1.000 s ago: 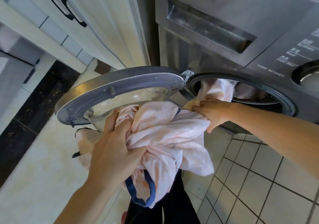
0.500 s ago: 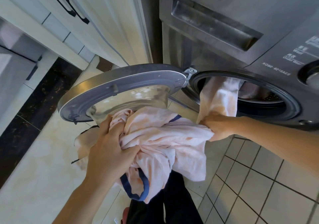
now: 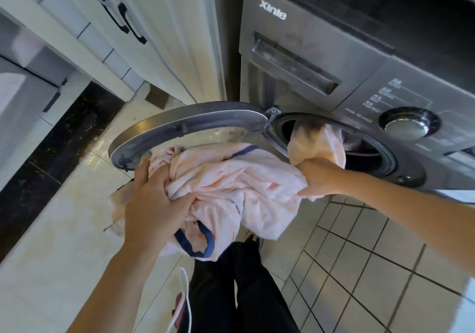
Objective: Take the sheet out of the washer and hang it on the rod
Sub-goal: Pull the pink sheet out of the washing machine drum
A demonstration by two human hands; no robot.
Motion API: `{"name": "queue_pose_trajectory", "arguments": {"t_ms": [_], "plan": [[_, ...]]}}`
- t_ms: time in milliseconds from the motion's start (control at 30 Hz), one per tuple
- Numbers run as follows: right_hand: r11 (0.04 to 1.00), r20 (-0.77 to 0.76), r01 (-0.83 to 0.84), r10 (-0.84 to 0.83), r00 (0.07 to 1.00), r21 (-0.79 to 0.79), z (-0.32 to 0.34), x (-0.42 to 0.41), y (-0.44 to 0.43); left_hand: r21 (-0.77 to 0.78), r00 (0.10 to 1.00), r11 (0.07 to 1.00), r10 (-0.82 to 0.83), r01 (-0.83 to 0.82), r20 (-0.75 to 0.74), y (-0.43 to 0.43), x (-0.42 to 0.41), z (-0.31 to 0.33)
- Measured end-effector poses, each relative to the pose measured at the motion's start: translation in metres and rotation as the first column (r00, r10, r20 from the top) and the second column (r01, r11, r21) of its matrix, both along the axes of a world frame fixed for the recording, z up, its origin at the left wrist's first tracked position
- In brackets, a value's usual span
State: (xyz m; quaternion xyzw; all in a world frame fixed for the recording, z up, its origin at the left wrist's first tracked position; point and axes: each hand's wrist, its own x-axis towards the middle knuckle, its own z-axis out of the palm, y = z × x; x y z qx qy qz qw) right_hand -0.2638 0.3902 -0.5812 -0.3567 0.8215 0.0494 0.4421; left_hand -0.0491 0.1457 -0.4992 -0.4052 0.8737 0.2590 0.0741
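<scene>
the likeliest trouble is the sheet (image 3: 231, 186) snagging where it passes over the lip of the washer (image 3: 359, 81) opening, or catching on the open door (image 3: 185, 124) just beside the bundle; a hard tug could jam the part that is in the drum. the loose folds with the blue trim hang low above the floor (image 3: 51, 242) and could drag on the tiles or get underfoot. the left hand (image 3: 154, 204) is closed tight, fingers (image 3: 177, 201) curled into a thick wad of the cloth in front of the door. the right hand (image 3: 321, 176) is clenched on the cloth just outside the opening, a length running up from that fist into the drum. most of the sheet is bunched between the two hands; no rod is in view.
</scene>
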Motion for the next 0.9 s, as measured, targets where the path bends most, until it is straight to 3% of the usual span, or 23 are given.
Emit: {"name": "queue_pose_trajectory", "arguments": {"t_ms": [100,233,367,500,667,800,900], "plan": [[0.981,-0.187,0.099,-0.13,0.974,-0.166,0.024,0.009,0.004,-0.017,0.997,0.997,0.074,-0.074,0.007,-0.004,0.004,0.017],[0.917,-0.31,0.23,-0.334,0.89,-0.327,0.049,0.029,0.002,-0.009,0.991,0.991,0.135,-0.135,0.006,-0.003,0.006,0.038],[0.884,-0.466,0.152,-0.372,0.803,-0.442,0.069,0.05,-0.009,0.016,0.986,0.986,0.165,-0.165,-0.033,-0.003,0.007,0.055],[0.854,-0.436,0.22,-0.443,0.783,-0.472,0.093,0.06,-0.017,0.048,0.979,0.982,0.188,-0.184,-0.078,-0.005,0.009,0.07],[0.754,-0.155,0.402,-0.546,0.823,-0.52,0.106,0.069,-0.028,0.062,0.978,0.981,0.187,-0.181,-0.092,-0.015,0.009,0.082],[0.911,-0.36,0.253,-0.367,0.857,-0.327,0.141,0.075,-0.05,0.091,0.975,0.982,0.175,-0.163,-0.139,-0.036,0.005,0.083],[0.832,-0.267,0.344,-0.484,0.834,-0.435,0.145,0.077,-0.065,0.098,0.98,0.988,0.135,-0.122,-0.149,-0.055,-0.002,0.084]]}}
